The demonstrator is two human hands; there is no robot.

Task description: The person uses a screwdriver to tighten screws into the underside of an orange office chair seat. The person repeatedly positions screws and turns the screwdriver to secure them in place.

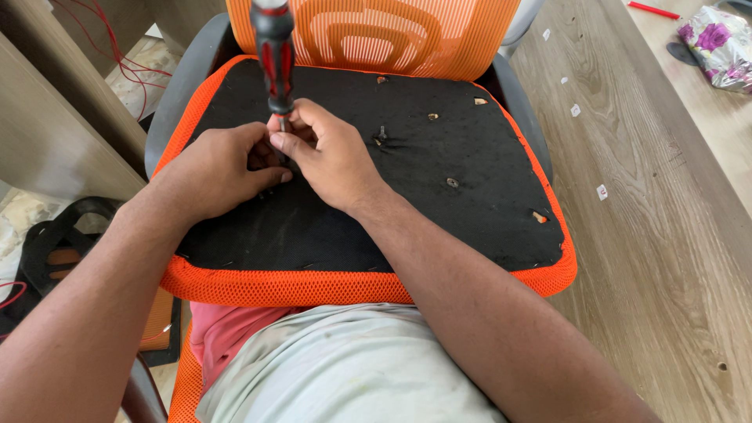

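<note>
An upturned chair seat [439,219] lies across my lap, its black underside rimmed with orange mesh. A screwdriver [272,55] with a red and black handle stands upright on the underside, left of centre. My right hand [333,153] pinches its shaft just below the handle. My left hand [215,168] is closed around the lower shaft and presses on the black panel. The tip and whatever it meets are hidden by my fingers.
Several screw holes and a protruding screw [381,135] dot the black panel. The orange mesh chair back [392,35] rises behind the seat. A wooden tabletop [666,235] is to the right, with a floral bag [717,43]. Red wires [117,55] hang at left.
</note>
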